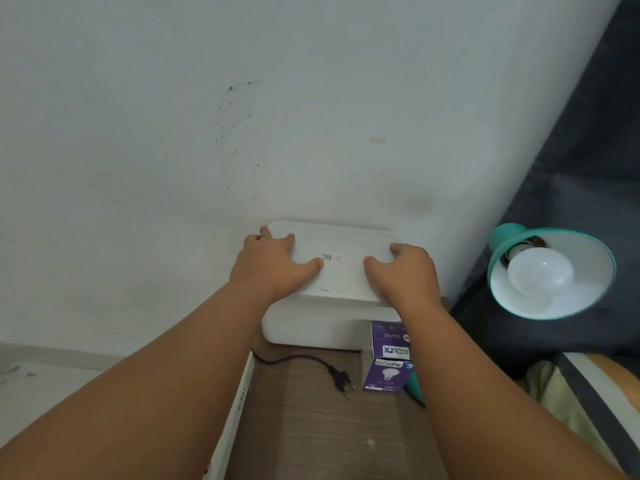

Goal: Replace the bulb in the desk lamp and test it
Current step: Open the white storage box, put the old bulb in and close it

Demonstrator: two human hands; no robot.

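Hands, left (273, 268) and right (403, 271), press spread fingers flat on smooth rounded white box (341, 271).

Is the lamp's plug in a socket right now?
No, the black plug lies loose on the wooden tabletop, its pins bare, beside the purple bulb box.

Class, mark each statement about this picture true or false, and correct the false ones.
1. Both hands rest on the white box lid. True.
2. The plug is in a wall socket. False: it lies loose on the wooden surface.
3. The teal lamp has a bulb fitted. True.
4. The left hand holds the purple bulb carton. False: the carton stands untouched by the right hand's forearm.
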